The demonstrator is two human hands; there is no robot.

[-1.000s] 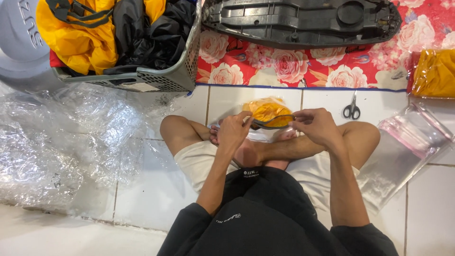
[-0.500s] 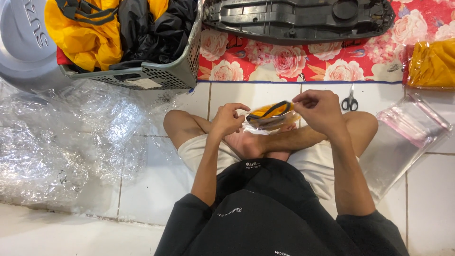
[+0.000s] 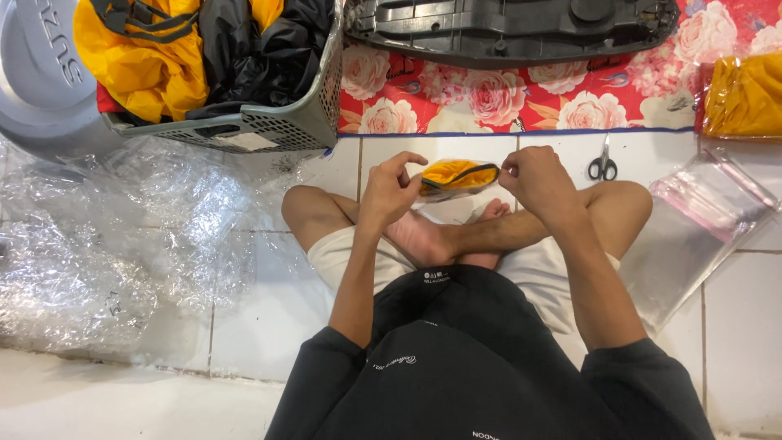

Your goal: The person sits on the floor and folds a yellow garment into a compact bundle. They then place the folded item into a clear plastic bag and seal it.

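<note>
We pinch the yellow pouch (image 3: 458, 175) between left hand (image 3: 391, 191) and right hand (image 3: 538, 181) | scissors (image 3: 602, 165) near right | basket (image 3: 269, 122) edge at left

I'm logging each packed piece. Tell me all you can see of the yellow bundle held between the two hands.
The yellow bundle is a small folded fabric piece with a black strap or trim across it, apparently inside clear plastic wrap. It lies roughly level above the crossed feet, pinched at its left end by the left hand and at its right end by the right hand.
</note>
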